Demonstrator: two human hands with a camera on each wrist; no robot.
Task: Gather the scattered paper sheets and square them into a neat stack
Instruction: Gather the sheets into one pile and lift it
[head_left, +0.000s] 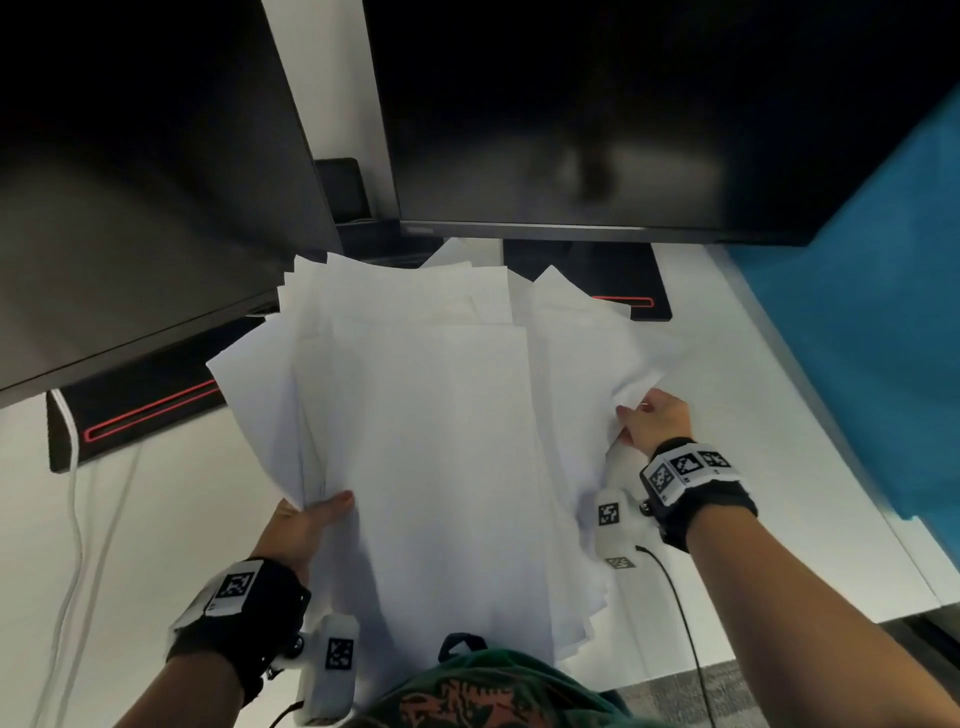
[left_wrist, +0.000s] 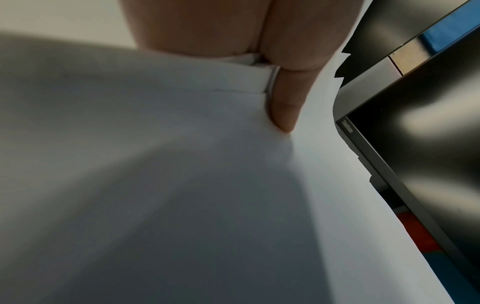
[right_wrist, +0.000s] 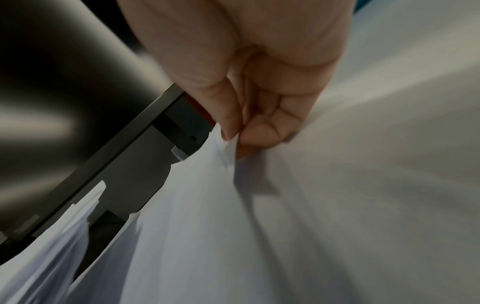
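A loose, uneven pile of white paper sheets fills the middle of the white desk, its far corners fanned out under the monitors. My left hand grips the pile's left edge, thumb on top. In the left wrist view the thumb presses down on the sheets, and the other fingers are hidden beneath. My right hand pinches the right edge of the sheets. In the right wrist view the thumb and curled fingers pinch a paper edge.
Two dark monitors stand close behind the pile, on black bases with red lines. A blue partition borders the right side. White cables run down the desk's left, and a black cable trails from my right wrist.
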